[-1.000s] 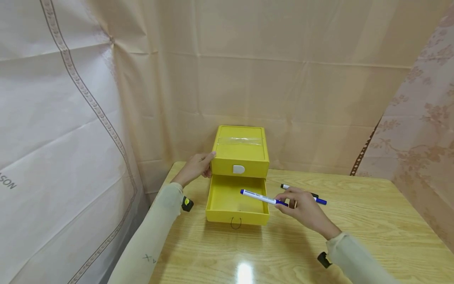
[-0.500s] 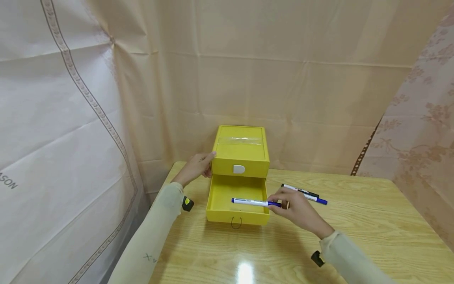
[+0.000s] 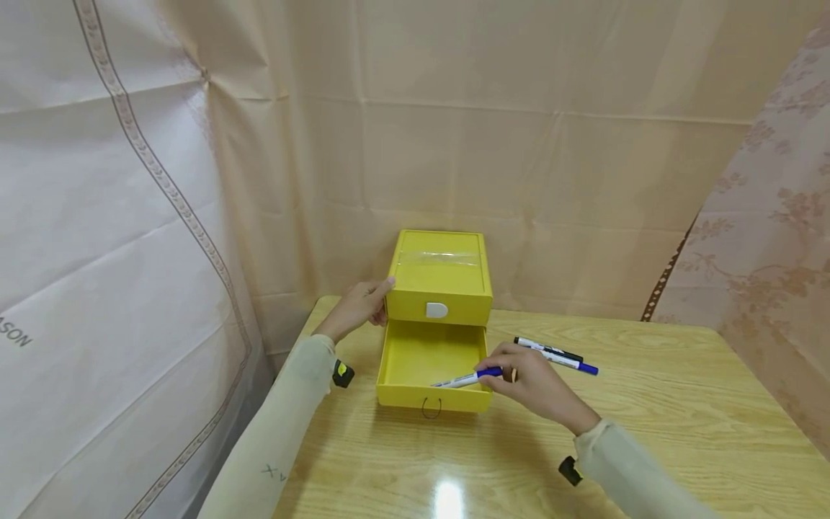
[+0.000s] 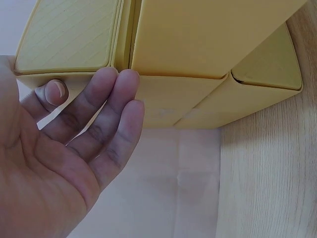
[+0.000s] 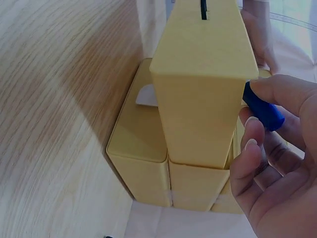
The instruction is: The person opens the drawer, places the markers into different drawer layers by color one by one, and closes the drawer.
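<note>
Near the front of the pulled-out drawer (image 3: 402, 396), a slim white marker (image 3: 459, 380) slants mostly crosswise, its free end pointing left and dipping inside. The right hand (image 3: 530, 380), at the marker's right end, pinches its blue cap (image 3: 489, 373) between thumb and fingers. Farther back, the left hand (image 3: 355, 308), fingers loosely extended, touches the side of the yellow box (image 3: 441, 277).

Head cam: high up, furthest back, facing fwd + down over table (image 3: 648, 418), L hand (image 3: 355, 308), R hand (image 3: 534, 380). L wrist cam: v. close, past L hand to box (image 3: 441, 277). R wrist cam: close too, past R hand to drawer (image 5: 198, 114). Both tipped sideways, opp. ways. All 3 share box + table.
</note>
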{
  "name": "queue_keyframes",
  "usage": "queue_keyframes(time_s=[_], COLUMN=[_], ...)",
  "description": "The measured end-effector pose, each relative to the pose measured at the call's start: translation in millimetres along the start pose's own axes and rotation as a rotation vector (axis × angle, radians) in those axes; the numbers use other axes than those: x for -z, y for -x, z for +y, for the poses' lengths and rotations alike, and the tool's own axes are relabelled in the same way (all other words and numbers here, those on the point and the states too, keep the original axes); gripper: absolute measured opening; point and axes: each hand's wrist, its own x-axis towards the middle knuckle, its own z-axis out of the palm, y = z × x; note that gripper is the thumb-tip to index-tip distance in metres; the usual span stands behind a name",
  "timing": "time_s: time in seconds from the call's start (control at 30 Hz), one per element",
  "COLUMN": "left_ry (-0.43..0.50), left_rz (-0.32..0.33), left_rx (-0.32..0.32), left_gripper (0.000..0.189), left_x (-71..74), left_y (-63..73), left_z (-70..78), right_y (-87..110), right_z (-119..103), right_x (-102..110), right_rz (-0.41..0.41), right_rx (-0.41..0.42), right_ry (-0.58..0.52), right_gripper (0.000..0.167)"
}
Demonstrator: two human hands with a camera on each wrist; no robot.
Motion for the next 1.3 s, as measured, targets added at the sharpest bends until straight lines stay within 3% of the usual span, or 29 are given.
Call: queue_keyframes(time_s=[0.37, 0.67, 0.97, 1.3], left_ry=[-0.016, -0.012, -0.015, -0.029], left_rz=[0.010, 0.013, 0.009, 0.017], left_rx=[-0.004, 0.004, 0.012, 0.012], left_gripper=[0.073, 0.075, 0.074, 0.075], left_x=[-1.3, -0.9, -1.5, -1.4], left_y=[-1.1, -0.2, -0.5, 1.2], left_z=[-0.9, -0.1, 0.8, 1.9], right_y=[-1.3, 1.9, 7.0, 1.1], right_z=[-4.6, -1.6, 0.9, -2.9], right_x=[-5.9, -4.2, -0.8, -4.6], right_rz=[-0.033, -0.046, 0.006, -0.025], right_rx=[0.051, 0.030, -0.002, 0.020], right_ry=[-0.007, -0.012, -0.038, -0.039], right_gripper=[0.018, 0.018, 0.013, 0.013])
